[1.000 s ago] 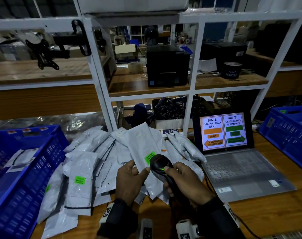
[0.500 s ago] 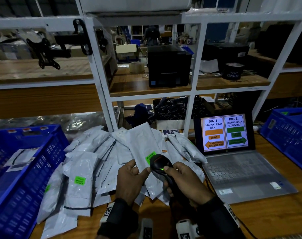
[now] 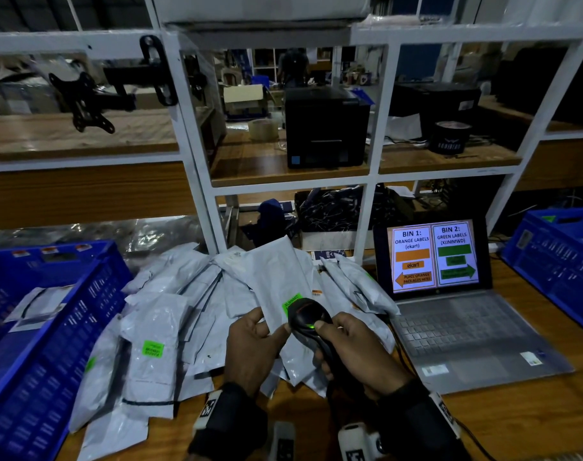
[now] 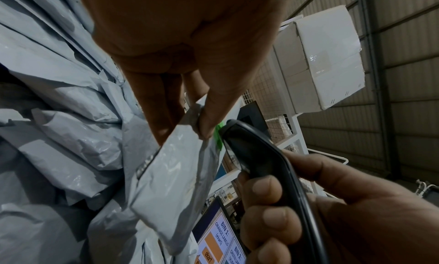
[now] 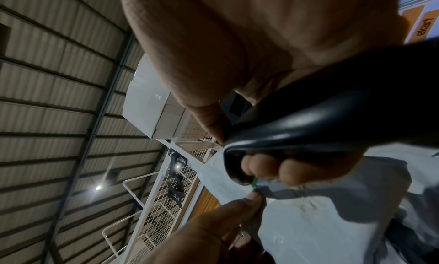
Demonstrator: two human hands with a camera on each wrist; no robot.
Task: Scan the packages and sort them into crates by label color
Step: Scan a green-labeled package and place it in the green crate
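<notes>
A left hand (image 3: 255, 347) is pinching the lower edge of a thin, limp grey poly mailer (image 3: 280, 281) above the pile (image 3: 170, 314), its green label (image 3: 291, 301) apparently facing the glossy black scanner (image 3: 308, 319) gripped in the right hand (image 3: 356, 351); it is looking light, crinkly and slippery, best held by an edge.

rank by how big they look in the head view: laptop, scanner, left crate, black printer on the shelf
1. left crate
2. laptop
3. printer, though it stands farther off, so it may really be bigger
4. scanner
</notes>
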